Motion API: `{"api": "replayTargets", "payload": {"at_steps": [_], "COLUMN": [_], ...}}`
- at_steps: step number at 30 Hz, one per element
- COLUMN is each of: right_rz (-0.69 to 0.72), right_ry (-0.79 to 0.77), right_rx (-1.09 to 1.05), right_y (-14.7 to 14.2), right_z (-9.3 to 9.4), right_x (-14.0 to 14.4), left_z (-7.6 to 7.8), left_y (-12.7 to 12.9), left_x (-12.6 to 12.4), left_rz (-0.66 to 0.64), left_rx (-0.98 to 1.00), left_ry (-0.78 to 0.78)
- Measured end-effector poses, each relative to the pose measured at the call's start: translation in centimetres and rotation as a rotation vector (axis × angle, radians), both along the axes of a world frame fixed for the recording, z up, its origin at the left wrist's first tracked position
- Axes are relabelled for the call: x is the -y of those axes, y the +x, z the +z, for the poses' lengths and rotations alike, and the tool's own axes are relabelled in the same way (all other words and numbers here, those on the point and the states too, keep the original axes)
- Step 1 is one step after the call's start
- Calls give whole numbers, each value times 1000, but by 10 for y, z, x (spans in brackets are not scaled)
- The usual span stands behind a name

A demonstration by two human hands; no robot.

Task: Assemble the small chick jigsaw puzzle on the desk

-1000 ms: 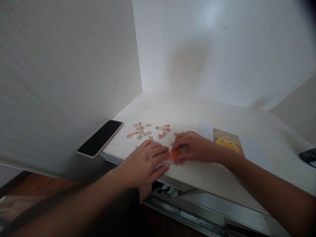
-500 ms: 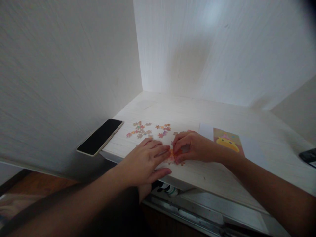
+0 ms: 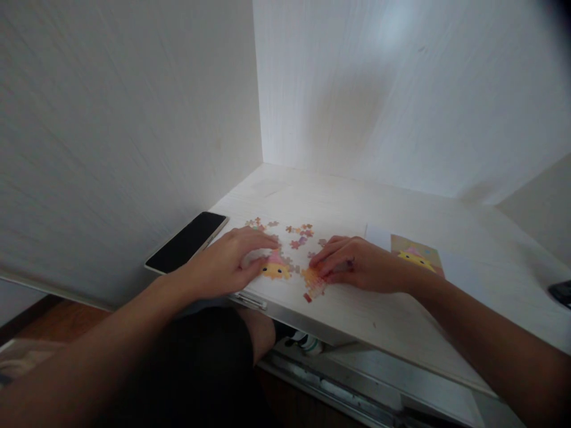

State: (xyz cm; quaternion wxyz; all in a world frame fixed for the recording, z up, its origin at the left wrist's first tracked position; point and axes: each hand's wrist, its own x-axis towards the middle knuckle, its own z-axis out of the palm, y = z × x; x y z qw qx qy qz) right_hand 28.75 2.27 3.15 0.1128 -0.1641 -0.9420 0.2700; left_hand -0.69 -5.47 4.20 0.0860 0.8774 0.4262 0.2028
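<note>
Puzzle cluster [image 3: 274, 268] now uncovered; left hand [image 3: 229, 261] shifted left.

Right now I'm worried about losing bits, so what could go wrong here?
The orange puzzle cluster under the right hand lies close to the desk's front edge; a sweep could push pieces off. The phone overhangs the desk's left edge beside the left hand and could be knocked down. Loose pieces could scatter.

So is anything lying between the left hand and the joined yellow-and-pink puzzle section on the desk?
Nothing visible. The left hand lies flat on the desk, fingertips right beside the joined section. Loose pieces lie behind it, the phone off to the left.
</note>
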Motion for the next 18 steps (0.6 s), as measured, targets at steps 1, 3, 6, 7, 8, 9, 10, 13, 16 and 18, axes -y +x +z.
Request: {"api": "replayTargets", "payload": {"at_steps": [1,3,6,7,8,9,10,13,16,18], "right_rz": [-7,-32,-63,-76,-94,-118,-142,-191,-177,-151], "right_ry": [-2,-7,-1,8,22,37,51,55,20,-3], "right_rx": [6,7,-2,1,11,30,57,124,115,87], "right_y": [1,2,4,4,4,5,5,7,8,7], "right_z": [0,0,1,2,3,4,5,6,6,6], "right_x": [0,0,0,0,0,-1,-1,-4,-6,-6], "left_z": [0,-2,-3,-4,-5,-6,-8,-14,-17,-19], "left_y": [-1,1,8,10,12,13,14,19,27,33], "left_x": [2,7,11,11,11,10,10,9,10,11], "left_rz": [-29,-78,-124,-128,-126,-115,-98,-47,-23,-7], "left_rx": [-6,-20,-50,-63,-74,-86,-95,-109,-114,-120], "left_ry": [-17,-43,-67,-68,-62,-51,-32,30,66,77]}}
